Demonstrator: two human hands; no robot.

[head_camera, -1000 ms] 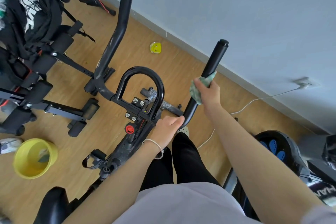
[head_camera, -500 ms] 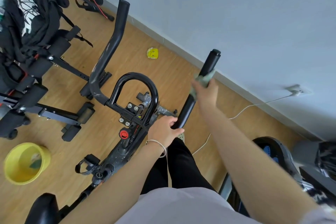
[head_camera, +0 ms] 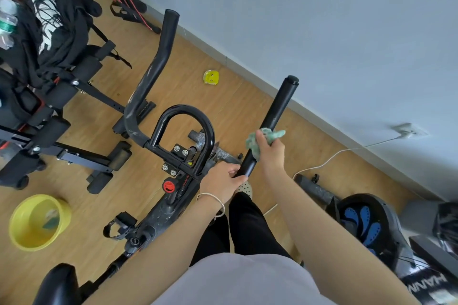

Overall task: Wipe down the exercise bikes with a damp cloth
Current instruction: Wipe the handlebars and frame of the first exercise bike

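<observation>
A black exercise bike (head_camera: 171,208) stands below me, with two long handlebar arms and a looped centre bar (head_camera: 183,111). My right hand (head_camera: 270,153) grips a green damp cloth (head_camera: 255,142) wrapped round the right handlebar arm (head_camera: 280,106), about halfway up it. My left hand (head_camera: 223,181) holds the lower bend of the same arm, near the bolted clamp. The left handlebar arm (head_camera: 158,62) stands free. The saddle (head_camera: 57,285) shows at the bottom left.
A yellow basin (head_camera: 37,223) holding another cloth sits on the wood floor at left. A black weight bench (head_camera: 49,116) with clothes piled on it stands beyond. A white cable (head_camera: 329,158) runs to a wall socket. Another machine (head_camera: 366,225) is at right.
My right hand with the cloth has slid down the right handlebar arm, away from its tip. My left hand has stayed on the lower bend.
</observation>
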